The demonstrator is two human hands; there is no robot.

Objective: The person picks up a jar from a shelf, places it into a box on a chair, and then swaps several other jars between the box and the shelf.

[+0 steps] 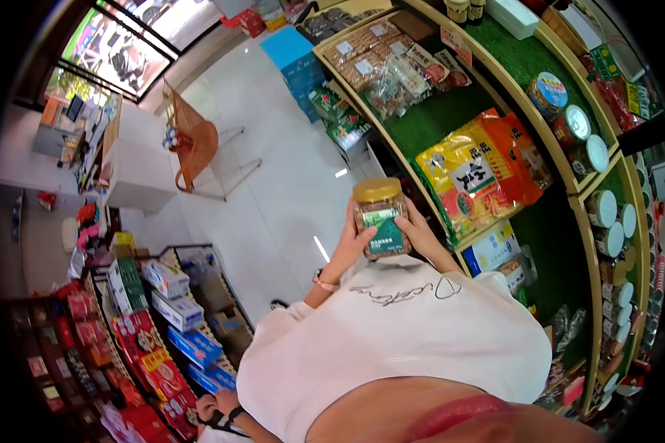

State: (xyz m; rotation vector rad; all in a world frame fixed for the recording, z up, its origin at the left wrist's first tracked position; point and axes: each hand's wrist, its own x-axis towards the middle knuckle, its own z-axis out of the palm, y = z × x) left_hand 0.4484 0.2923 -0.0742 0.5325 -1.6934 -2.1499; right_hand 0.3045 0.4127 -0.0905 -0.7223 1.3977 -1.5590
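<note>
A clear jar [381,220] with a gold lid and a green label is held upright in front of my chest. Brownish contents show through its wall. My left hand [356,240] is closed around the jar's left side, its thumb near the label's edge. From the right side my right hand [419,230] grips the same jar, its thumb lying on the label. The fingers behind the jar are partly hidden.
Right of me, a wooden shelf [391,140] lined with green turf holds yellow and orange snack bags [465,173] and several lidded jars [576,122]. A brown chair [196,144] stands on the tiled floor. Another person's hand [218,404] is at lower left, near stacked boxes [177,310].
</note>
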